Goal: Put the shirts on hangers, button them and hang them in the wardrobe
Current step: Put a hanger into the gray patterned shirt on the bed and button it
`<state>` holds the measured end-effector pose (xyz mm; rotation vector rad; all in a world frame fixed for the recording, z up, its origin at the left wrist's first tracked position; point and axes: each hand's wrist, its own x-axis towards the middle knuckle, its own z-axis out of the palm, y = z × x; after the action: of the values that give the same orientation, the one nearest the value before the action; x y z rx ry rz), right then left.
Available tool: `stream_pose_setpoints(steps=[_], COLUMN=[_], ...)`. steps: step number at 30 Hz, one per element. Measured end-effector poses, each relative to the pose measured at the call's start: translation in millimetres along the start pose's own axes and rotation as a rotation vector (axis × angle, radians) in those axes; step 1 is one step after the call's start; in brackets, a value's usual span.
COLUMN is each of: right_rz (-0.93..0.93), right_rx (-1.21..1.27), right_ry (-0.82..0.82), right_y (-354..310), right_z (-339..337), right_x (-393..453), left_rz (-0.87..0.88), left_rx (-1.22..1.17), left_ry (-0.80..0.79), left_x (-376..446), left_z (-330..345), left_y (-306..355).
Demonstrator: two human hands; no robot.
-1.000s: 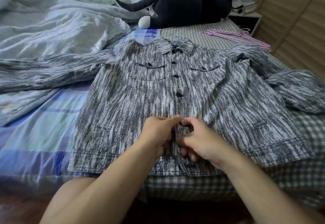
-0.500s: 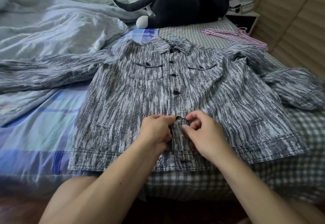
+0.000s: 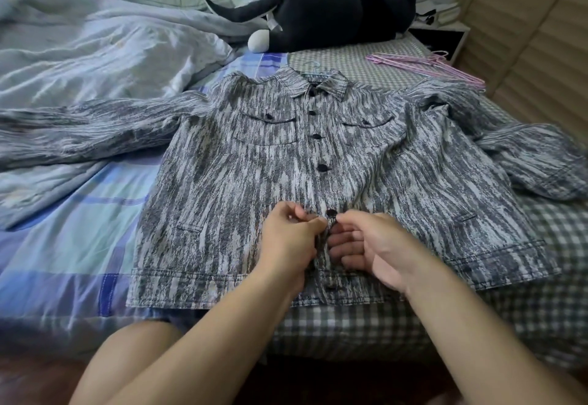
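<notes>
both forearms are bare from the bottom edge of the view up to the wrists, with no sleeve or cuff on either. the left hand [image 3: 288, 239] and the right hand [image 3: 378, 245] are bare too, without gloves. no ring, watch or band shows on the wrists or on the visible fingers [image 3: 342, 247]. the fingernails look short and plain.
</notes>
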<state>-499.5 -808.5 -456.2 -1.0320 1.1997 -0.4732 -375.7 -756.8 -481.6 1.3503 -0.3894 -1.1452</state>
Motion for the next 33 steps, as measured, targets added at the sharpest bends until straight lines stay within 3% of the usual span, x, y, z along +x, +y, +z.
stream_pose_setpoints(steps=[3, 9, 13, 16, 20, 24, 26, 29, 33], right_rz=[0.095, 0.197, 0.174, 0.101, -0.043, -0.512, -0.659, -0.670, -0.701], right_rx=[0.055, 0.260, 0.275, 0.167, -0.233, -0.796, -0.836, -0.841, -0.799], right_ry=[0.008, -0.019, 0.033, 0.064, 0.066, 0.380, 0.334, 0.228, 0.242], right_y=[-5, -4, 4, 10, 4, -4, -7, -7, -1], right_z=[0, 4, 12, 16, 13, -3, -10, -12, -9], right_x=[6, 21, 28, 26, 11, 11, 13, 15, 20], left_rz=[0.106, 0.379, 0.343, 0.127, -0.054, -0.053, -0.020, 0.028, 0.050], left_rx=[0.076, 0.536, 0.512, 0.214, -0.015, 0.039, 0.051, 0.058, 0.072], left_ry=[0.017, 0.108, 0.112, 0.039, -0.025, -0.032, -0.035, -0.046, 0.002], left_x=[-6, -8, -3, 1, 3, 10, 10, 6, 9], left_z=[3, 6, 6, 2, -1, -6, -6, -4, 1], left_y=[-4, -10, -14, -6, 5, 2, -1, -1, -2])
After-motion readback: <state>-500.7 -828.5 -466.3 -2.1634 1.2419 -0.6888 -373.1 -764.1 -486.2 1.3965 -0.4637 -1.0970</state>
